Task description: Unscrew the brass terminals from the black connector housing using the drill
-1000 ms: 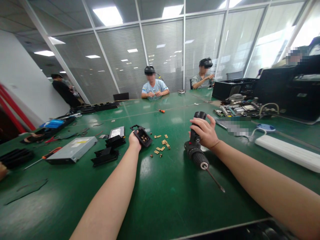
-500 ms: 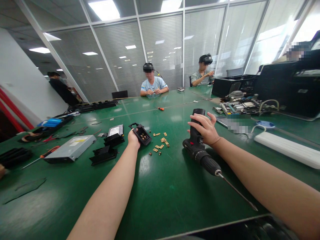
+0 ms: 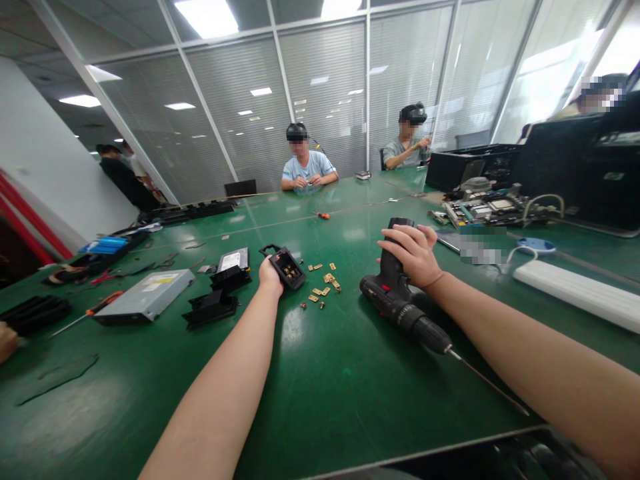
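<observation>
My left hand (image 3: 271, 277) is closed on a small black plastic housing (image 3: 291, 268), its open side facing up toward me. Small brass-coloured pieces show inside it. Right of the housing, several small brass plates (image 3: 329, 278) and a few screws (image 3: 322, 305) lie loose on the green table. On the right, my right hand (image 3: 417, 255) has its fingers wrapped over the handle of a black cordless drill (image 3: 393, 303). The drill lies with its handle pointing away from me. A long screwdriver bit (image 3: 490, 383) runs from its chuck toward the near right table edge.
Left stand a grey disc drive (image 3: 145, 297), an orange-handled screwdriver (image 3: 87, 313), black brackets (image 3: 211, 309) and a hard drive (image 3: 234, 260). Circuit boards (image 3: 493, 210), a white power strip (image 3: 575, 287) and a black computer case (image 3: 575, 177) are right. Co-workers sit across the table (image 3: 350, 233).
The drill has turned slightly, its rear end shifting left and its chuck right. My right fingers lie closer round its handle. The housing stays in my left hand.
</observation>
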{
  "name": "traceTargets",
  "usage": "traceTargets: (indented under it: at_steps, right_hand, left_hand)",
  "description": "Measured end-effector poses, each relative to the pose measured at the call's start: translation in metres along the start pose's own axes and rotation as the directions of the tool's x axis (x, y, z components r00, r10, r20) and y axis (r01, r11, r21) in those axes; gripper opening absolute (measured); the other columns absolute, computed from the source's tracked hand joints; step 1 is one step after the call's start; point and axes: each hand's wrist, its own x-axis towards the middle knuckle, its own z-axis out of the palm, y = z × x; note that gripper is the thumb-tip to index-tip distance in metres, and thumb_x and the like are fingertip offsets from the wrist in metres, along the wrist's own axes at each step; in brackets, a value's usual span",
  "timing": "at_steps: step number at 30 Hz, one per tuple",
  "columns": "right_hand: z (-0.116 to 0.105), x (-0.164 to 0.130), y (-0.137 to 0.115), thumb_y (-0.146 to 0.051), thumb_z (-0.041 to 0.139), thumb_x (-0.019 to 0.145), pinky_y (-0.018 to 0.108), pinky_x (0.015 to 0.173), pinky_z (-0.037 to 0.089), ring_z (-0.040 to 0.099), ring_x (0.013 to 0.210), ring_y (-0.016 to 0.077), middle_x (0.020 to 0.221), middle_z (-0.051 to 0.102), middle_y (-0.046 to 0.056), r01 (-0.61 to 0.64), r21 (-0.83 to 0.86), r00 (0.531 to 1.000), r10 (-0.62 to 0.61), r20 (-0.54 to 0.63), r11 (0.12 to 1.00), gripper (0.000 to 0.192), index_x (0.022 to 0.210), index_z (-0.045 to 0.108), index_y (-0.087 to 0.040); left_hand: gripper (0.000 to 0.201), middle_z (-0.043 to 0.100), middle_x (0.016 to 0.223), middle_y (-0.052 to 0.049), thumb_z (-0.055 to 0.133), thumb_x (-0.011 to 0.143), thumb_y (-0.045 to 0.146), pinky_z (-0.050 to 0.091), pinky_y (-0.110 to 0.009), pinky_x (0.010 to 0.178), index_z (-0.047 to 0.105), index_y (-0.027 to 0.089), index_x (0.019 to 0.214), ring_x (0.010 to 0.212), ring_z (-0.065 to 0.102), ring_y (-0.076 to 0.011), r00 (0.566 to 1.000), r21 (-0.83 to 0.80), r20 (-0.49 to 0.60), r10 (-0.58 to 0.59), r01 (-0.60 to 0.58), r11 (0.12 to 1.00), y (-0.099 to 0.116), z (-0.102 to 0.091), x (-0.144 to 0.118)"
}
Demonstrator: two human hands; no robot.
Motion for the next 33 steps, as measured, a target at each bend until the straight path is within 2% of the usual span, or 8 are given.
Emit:
traceTargets:
  at_steps: [3,11,15,19,26,30,33]
  right_hand:
    - [-0.0002,-0.0014,-0.0011,-0.028,0.067,0.104,0.050,0.113,0.030,0.061,0.134,0.0322,0.139,0.076,0.008,-0.024,-0.011,1.000,0.025,0.006,1.000,0.027,0.130,0.074,-0.030]
    - [0.0040,-0.0017,0.0004,-0.020,0.065,0.101,0.053,0.117,0.031,0.054,0.141,0.0345,0.147,0.071,0.010,-0.083,-0.001,0.996,0.083,0.030,0.997,0.040,0.140,0.070,-0.030]
    - [0.0036,-0.0028,0.0042,-0.027,0.066,0.102,0.053,0.120,0.032,0.052,0.145,0.0346,0.150,0.069,0.011,-0.125,0.023,0.992,0.124,0.038,0.992,0.038,0.140,0.068,-0.028]
    - [0.0038,-0.0033,0.0065,-0.041,0.072,0.098,0.054,0.122,0.030,0.052,0.146,0.0364,0.149,0.069,0.013,-0.177,0.071,0.983,0.173,0.062,0.982,0.046,0.141,0.065,-0.027]
    - [0.0056,0.0002,0.0012,-0.053,0.071,0.095,0.057,0.125,0.022,0.063,0.137,0.0360,0.139,0.076,0.013,-0.234,0.248,0.960,0.184,0.210,0.940,0.047,0.134,0.069,-0.026]
    - [0.0052,0.0019,-0.0009,-0.054,0.065,0.096,0.055,0.125,0.025,0.067,0.133,0.0330,0.141,0.075,0.012,-0.244,0.404,0.942,0.117,0.313,0.882,0.047,0.134,0.070,-0.026]
    - [0.0074,0.0063,-0.0025,-0.055,0.063,0.095,0.056,0.121,0.032,0.071,0.126,0.0332,0.133,0.079,0.013,-0.257,0.510,0.929,0.064,0.364,0.821,0.045,0.128,0.074,-0.026]
  left_hand:
    - [0.010,0.062,0.064,-0.004,0.054,0.081,0.023,0.059,-0.037,0.064,0.063,0.020,0.080,0.056,0.062,-0.0227,0.999,0.093,-0.036,0.006,-0.002,0.996,-0.0001,0.0004,-0.0001]
    - [0.007,0.062,0.065,-0.004,0.055,0.080,0.022,0.060,-0.040,0.066,0.061,0.021,0.078,0.058,0.063,-0.0232,0.999,0.077,-0.029,0.041,-0.039,0.996,-0.0013,-0.0013,0.0027]
    - [0.009,0.062,0.065,-0.004,0.054,0.082,0.024,0.059,-0.038,0.061,0.061,0.020,0.079,0.058,0.063,-0.0230,0.999,0.094,-0.035,0.025,-0.022,0.995,-0.0016,-0.0010,0.0025]
    - [0.011,0.062,0.065,-0.004,0.053,0.084,0.025,0.058,-0.036,0.059,0.063,0.020,0.081,0.057,0.063,-0.0228,0.999,0.117,-0.028,0.025,-0.021,0.993,-0.0020,-0.0006,0.0028]
    - [0.012,0.062,0.064,-0.003,0.055,0.083,0.024,0.058,-0.035,0.060,0.065,0.019,0.083,0.057,0.063,-0.0221,0.999,0.099,-0.034,0.023,-0.020,0.995,-0.0022,-0.0010,0.0037]
    - [0.016,0.063,0.065,-0.004,0.054,0.084,0.028,0.058,-0.036,0.059,0.066,0.019,0.081,0.058,0.064,-0.0226,1.000,0.085,-0.009,0.007,-0.006,0.996,-0.0017,-0.0008,0.0032]
    - [0.015,0.063,0.063,-0.004,0.055,0.083,0.029,0.058,-0.036,0.060,0.065,0.019,0.079,0.057,0.063,-0.0225,1.000,0.068,-0.010,0.015,-0.015,0.998,-0.0010,-0.0004,0.0022]
